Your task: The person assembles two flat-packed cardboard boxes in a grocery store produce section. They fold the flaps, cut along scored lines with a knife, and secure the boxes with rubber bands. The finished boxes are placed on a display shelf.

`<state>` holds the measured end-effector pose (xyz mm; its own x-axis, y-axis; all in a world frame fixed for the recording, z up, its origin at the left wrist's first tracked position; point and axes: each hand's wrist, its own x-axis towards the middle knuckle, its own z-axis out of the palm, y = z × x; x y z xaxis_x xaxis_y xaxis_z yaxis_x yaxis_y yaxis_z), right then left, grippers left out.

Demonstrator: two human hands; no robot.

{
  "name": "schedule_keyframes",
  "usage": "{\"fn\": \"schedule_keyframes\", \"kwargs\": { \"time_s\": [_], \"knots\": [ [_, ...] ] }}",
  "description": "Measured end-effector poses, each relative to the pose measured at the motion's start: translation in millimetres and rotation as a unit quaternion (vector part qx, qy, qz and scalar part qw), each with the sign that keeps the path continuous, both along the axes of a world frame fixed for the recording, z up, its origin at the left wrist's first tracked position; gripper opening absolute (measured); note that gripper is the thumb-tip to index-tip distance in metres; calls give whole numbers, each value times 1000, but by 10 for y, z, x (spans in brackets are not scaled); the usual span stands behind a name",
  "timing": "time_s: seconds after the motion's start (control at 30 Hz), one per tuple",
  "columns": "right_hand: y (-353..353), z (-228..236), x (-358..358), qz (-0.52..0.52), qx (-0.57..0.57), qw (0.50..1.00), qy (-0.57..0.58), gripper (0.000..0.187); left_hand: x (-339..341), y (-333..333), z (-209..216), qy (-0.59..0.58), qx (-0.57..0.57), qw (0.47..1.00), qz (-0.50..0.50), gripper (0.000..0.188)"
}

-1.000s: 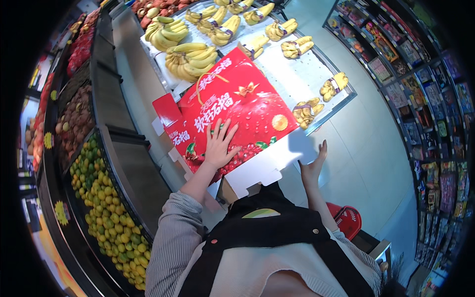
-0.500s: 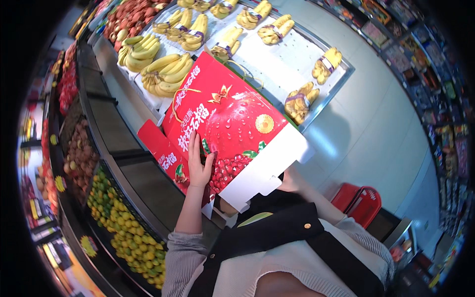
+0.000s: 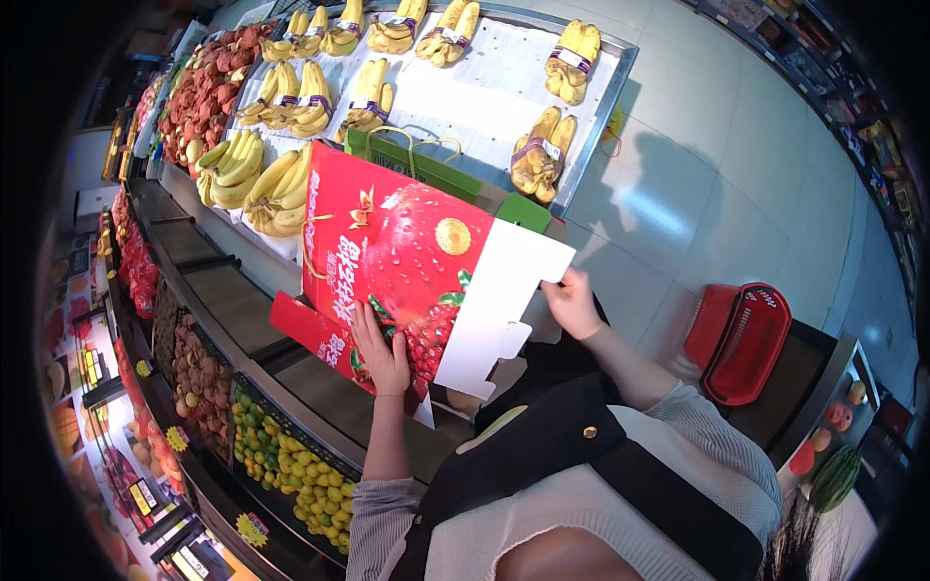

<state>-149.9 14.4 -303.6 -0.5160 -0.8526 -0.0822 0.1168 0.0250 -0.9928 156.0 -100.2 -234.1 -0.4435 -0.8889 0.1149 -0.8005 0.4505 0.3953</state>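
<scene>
A red cardboard gift box [image 3: 387, 232] printed with a large pomegranate lies tilted before me, with a yellow cord handle on its left part. My left hand [image 3: 382, 356] rests on its printed face, fingers stretched out and lying flat. Along the box's right side a white cardboard flap [image 3: 504, 290] with a notched lower edge stands folded out. My right hand [image 3: 573, 302] pinches the outer corner of that flap between thumb and fingers. Partly behind the red box is a green box [image 3: 417, 163] with a cord handle.
Bunches of bananas [image 3: 541, 155] lie on a white-lined display table [image 3: 475, 107] beyond the box. To the left, bins hold yellow and green citrus [image 3: 315, 489] and brown produce [image 3: 199, 378]. Red shopping baskets [image 3: 746, 344] are stacked at the right.
My right hand, earlier low beside the flap and partly hidden, has come up to its outer corner and grips it. My left hand stays on the box. The view has shifted.
</scene>
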Motion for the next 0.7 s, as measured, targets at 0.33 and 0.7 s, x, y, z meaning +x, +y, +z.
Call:
{"fn": "schedule_keyframes", "kwargs": {
  "time_s": [0.33, 0.7],
  "knots": [
    [490, -162, -1054, 202, 142, 952, -182, 36, -163, 0, -358, -68, -30, 997, -21, 74],
    [-1776, 1294, -554, 452, 282, 846, 1, 60, -155, 5, -91, -76, -2, 997, -1, 77]
  ]
}}
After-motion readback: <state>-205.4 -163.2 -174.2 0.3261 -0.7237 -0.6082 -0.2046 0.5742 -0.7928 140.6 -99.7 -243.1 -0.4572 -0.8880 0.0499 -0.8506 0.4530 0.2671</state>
